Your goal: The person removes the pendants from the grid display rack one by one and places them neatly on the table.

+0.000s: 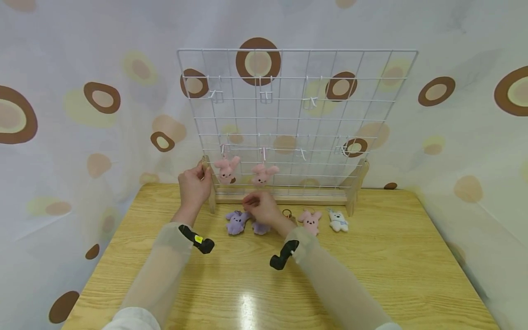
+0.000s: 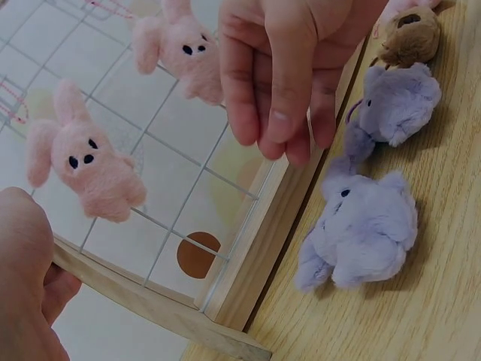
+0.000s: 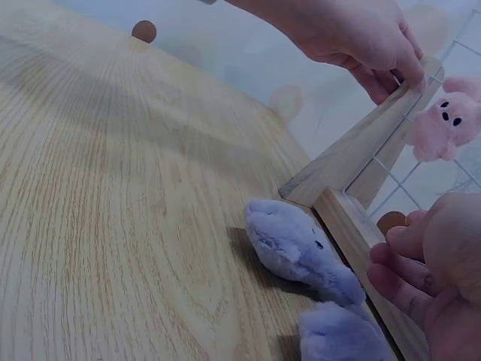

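Note:
My left hand (image 1: 195, 185) grips the upper part of the left wooden post (image 1: 212, 199), which holds up a white wire grid (image 1: 309, 50). Just in front of the base bar, my right hand (image 1: 265, 210) hovers with loosely bent fingers; nothing shows between them. Two pink bunny plush keychains hang side by side on the grid's lower hooks, a left one (image 1: 227, 171) and a right one (image 1: 261, 176). Below, a purple plush keychain (image 1: 236, 223) lies on the table beside a second purple plush (image 1: 261, 228), partly covered by my right hand in the head view.
Further right on the table lie a brown plush (image 2: 412, 37), a pink bunny plush (image 1: 310, 222) and a white plush (image 1: 338, 221). Several white hooks, such as an upper middle hook (image 1: 266, 96), sit on the grid. A patterned cloth (image 1: 136, 137) hangs behind the wooden table (image 1: 371, 275).

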Demonstrator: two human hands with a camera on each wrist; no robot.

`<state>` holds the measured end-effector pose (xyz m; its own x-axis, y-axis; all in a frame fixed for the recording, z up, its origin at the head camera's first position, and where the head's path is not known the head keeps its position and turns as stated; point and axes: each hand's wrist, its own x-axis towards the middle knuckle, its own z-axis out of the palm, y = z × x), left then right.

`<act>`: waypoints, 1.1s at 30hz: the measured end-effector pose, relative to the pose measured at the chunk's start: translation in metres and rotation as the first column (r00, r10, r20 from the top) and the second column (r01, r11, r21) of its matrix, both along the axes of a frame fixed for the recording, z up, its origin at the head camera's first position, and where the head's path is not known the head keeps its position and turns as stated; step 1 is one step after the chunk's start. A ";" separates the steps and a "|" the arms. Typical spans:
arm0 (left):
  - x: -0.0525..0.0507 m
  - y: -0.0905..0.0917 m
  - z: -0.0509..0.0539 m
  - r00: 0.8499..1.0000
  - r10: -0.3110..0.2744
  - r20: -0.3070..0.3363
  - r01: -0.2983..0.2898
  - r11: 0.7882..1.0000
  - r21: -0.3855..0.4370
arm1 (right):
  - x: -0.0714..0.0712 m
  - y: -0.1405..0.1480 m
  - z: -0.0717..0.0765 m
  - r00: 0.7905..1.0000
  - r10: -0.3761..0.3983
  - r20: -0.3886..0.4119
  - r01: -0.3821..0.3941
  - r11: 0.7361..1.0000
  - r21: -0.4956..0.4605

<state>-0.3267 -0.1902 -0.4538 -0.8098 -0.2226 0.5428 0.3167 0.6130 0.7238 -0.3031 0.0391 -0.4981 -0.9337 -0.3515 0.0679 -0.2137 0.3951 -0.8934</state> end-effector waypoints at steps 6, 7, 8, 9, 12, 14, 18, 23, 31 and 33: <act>0.001 -0.001 0.001 1.000 -0.008 -0.013 0.008 1.000 -0.003 | 0.002 0.013 0.008 0.999 -0.033 -0.006 0.032 0.995 -0.099; 0.002 -0.001 0.001 1.000 -0.008 -0.015 0.008 1.000 -0.003 | 0.003 0.016 0.010 0.999 -0.039 -0.003 0.038 0.993 -0.113; 0.002 -0.001 0.001 1.000 -0.009 -0.018 0.009 1.000 -0.001 | 0.002 0.018 0.011 0.999 -0.046 0.001 0.046 0.991 -0.126; 0.002 -0.001 0.001 1.000 -0.007 -0.019 0.007 1.000 0.000 | 0.002 0.021 0.013 0.999 -0.053 0.004 0.053 0.989 -0.137; 0.002 -0.002 0.001 1.000 -0.004 -0.017 0.004 1.000 0.005 | 0.003 0.028 0.022 0.998 -0.062 0.007 0.062 0.987 -0.150; 0.001 -0.002 0.000 1.000 -0.006 -0.015 0.006 1.000 0.009 | 0.005 0.032 0.029 0.998 -0.067 0.005 0.067 0.986 -0.154; 0.000 -0.003 -0.001 1.000 -0.006 -0.010 0.006 1.000 0.010 | 0.006 0.041 0.042 0.997 -0.075 -0.014 0.072 0.988 -0.133; -0.001 -0.002 -0.002 1.000 -0.006 -0.018 0.006 1.000 0.002 | 0.006 0.050 0.055 0.995 -0.088 -0.041 0.081 0.985 -0.154; 0.000 -0.001 -0.001 1.000 -0.010 -0.023 0.010 1.000 -0.013 | 0.003 0.060 0.077 0.987 -0.131 -0.089 0.109 0.971 -0.212; 0.001 0.000 -0.001 1.000 -0.013 -0.020 0.013 1.000 -0.012 | 0.002 0.062 0.081 0.985 -0.136 -0.107 0.111 0.972 -0.209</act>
<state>-0.3262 -0.1898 -0.4547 -0.8014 -0.2061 0.5615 0.3389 0.6171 0.7102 -0.3011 0.1007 -0.4169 -0.9498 -0.2014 0.2395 -0.2850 0.2402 -0.9280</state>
